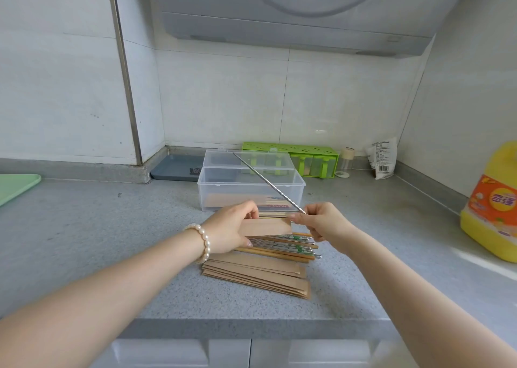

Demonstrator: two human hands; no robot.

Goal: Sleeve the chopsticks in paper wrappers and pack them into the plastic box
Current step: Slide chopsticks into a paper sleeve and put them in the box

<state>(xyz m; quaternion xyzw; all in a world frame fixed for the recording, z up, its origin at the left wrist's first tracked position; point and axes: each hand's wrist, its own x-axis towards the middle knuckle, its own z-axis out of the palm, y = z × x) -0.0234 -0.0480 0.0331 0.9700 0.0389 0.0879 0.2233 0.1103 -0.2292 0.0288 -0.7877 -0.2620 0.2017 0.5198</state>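
Note:
My left hand (233, 227) grips a brown paper wrapper (267, 226) held level above the counter. My right hand (321, 220) pinches the near end of a metal chopstick (268, 182) that slants up and away over the box; its held end sits at the wrapper's right end. Under my hands lies a pile of loose chopsticks (285, 248), wooden and metal. A stack of empty brown wrappers (260, 279) lies nearer to me. The clear plastic box (207, 192) stands open behind, with several sleeved chopsticks lying inside.
A green spice rack (313, 153), a small jar (347, 160) and a white packet (382, 155) line the back wall. A yellow oil bottle (492, 202) stands at right. A grey tray (174, 167) and a green board (16, 187) sit at left. The counter edge is close below.

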